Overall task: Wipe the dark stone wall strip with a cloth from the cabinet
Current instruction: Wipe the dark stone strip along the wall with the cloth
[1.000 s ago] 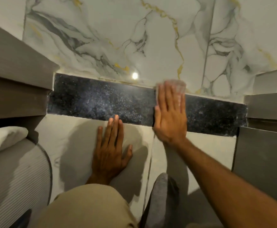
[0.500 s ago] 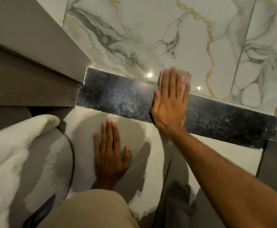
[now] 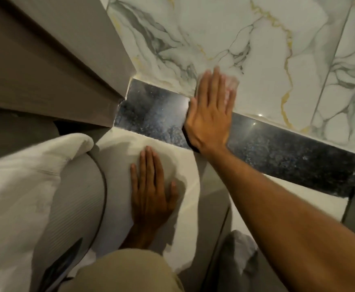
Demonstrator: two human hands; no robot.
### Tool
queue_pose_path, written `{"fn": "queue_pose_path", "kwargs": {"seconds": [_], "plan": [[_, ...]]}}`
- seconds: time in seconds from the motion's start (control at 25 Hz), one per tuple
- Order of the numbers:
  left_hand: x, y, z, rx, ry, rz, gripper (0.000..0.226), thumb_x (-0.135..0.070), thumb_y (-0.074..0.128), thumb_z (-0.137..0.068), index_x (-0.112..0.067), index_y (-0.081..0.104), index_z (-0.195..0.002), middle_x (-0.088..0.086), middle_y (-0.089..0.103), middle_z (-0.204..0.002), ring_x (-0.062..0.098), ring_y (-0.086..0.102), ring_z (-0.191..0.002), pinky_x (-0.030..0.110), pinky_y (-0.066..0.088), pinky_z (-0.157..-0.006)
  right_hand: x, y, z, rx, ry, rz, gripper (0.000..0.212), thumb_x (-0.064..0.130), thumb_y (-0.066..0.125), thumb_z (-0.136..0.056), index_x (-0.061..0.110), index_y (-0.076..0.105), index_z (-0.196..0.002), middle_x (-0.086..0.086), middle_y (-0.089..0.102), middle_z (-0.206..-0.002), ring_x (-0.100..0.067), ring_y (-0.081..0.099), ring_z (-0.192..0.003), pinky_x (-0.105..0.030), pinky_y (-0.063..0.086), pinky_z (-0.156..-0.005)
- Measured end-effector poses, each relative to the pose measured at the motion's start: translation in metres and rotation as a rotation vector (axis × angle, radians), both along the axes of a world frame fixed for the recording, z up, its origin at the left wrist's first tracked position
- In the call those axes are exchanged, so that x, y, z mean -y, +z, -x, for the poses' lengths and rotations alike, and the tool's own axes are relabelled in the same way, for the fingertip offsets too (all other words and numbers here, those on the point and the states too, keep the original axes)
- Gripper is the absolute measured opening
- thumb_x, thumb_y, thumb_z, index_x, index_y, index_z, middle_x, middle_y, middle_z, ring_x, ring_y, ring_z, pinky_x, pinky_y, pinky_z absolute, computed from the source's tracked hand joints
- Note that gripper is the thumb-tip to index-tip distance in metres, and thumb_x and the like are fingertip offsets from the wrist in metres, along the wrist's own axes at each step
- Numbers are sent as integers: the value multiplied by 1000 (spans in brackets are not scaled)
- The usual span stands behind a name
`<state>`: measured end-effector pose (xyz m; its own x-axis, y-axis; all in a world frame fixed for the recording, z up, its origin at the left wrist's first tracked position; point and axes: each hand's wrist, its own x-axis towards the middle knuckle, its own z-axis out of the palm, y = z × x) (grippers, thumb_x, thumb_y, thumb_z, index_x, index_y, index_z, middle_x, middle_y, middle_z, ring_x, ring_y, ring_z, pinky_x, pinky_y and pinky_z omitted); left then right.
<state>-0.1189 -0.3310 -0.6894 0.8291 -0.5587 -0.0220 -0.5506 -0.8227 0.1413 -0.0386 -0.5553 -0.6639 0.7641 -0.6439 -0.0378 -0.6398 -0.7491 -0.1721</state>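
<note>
The dark speckled stone strip runs across the wall, from a grey cabinet on the left down to the right edge. My right hand lies flat across the strip with its fingers reaching onto the marble above. It presses a pale cloth against the wall; only the cloth's top edge shows past my fingertips. My left hand rests flat and empty on the white tile below the strip, fingers together.
A grey cabinet juts out at upper left. White marble with gold veins covers the wall above the strip. A white pillow and a ribbed grey surface fill the lower left. My beige-clad knee is at the bottom.
My right hand has slid the cloth left along the strip toward the cabinet. The view has swung right and closer. My left hand has stayed put on the tile.
</note>
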Motion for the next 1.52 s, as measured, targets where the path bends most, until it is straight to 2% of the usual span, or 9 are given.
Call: {"fn": "queue_pose_path", "kwargs": {"seconds": [0.12,0.24,0.36,0.6,0.8,1.04,1.28,1.4,1.52], "plan": [[-2,-7,2,-12,40,16,80,-49,35,-111,-1,19,-173,21,17,-183,33,13,-172,52,11,-141,-46,-5,-64,76,153,-7,71,44,28,-116,8,22,-177,-17,19,-187,-33,18,-175,-61,16,-142],[-20,1,2,-17,98,-31,82,-53,32,-112,0,19,-173,23,18,-182,37,17,-171,57,20,-139,-75,3,-6,28,343,-54,69,42,33,-117,14,17,-179,-11,13,-189,-27,12,-177,-58,15,-143],[-39,6,-7,-23,99,-37,81,-50,34,-111,3,22,-171,26,19,-181,41,19,-169,62,27,-135,-43,8,47,-44,257,-66,70,39,30,-117,13,11,-179,-11,7,-190,-26,8,-177,-60,15,-142],[-43,-10,-11,7,89,-20,81,-52,29,-113,0,15,-174,23,16,-183,36,12,-172,57,11,-140,-66,-5,-81,55,171,-15,73,46,29,-116,7,19,-177,-18,15,-187,-33,15,-176,-61,18,-141],[-41,1,-11,-8,97,-39,81,-52,27,-113,1,14,-174,23,16,-183,36,15,-171,57,18,-139,-75,4,38,-46,346,-87,71,43,26,-117,13,7,-179,-11,2,-190,-27,2,-178,-60,10,-143],[-40,-6,-12,-5,109,-56,83,-55,26,-112,1,16,-173,22,17,-183,33,9,-173,50,3,-141,-59,-2,-77,36,183,21,72,45,25,-117,6,20,-177,-18,18,-187,-32,18,-176,-60,19,-142],[-38,5,-11,-31,112,-26,81,-51,29,-111,2,21,-172,23,19,-182,37,18,-170,54,16,-140,-74,2,62,-52,409,-118,72,42,26,-115,14,9,-180,-9,5,-190,-24,4,-178,-59,15,-142],[-40,-1,-12,-41,149,-4,83,-54,30,-111,0,19,-173,21,17,-183,33,15,-172,48,8,-141,-71,-1,-25,-10,249,-50,73,46,23,-117,11,8,-179,-15,5,-189,-29,5,-178,-60,13,-143],[-41,-6,-10,-13,122,-6,77,-47,31,-113,2,21,-172,24,21,-182,35,16,-171,52,14,-140,-103,-5,-49,-4,368,-100,72,46,27,-118,9,12,-179,-15,8,-189,-29,7,-177,-55,11,-145]]}}
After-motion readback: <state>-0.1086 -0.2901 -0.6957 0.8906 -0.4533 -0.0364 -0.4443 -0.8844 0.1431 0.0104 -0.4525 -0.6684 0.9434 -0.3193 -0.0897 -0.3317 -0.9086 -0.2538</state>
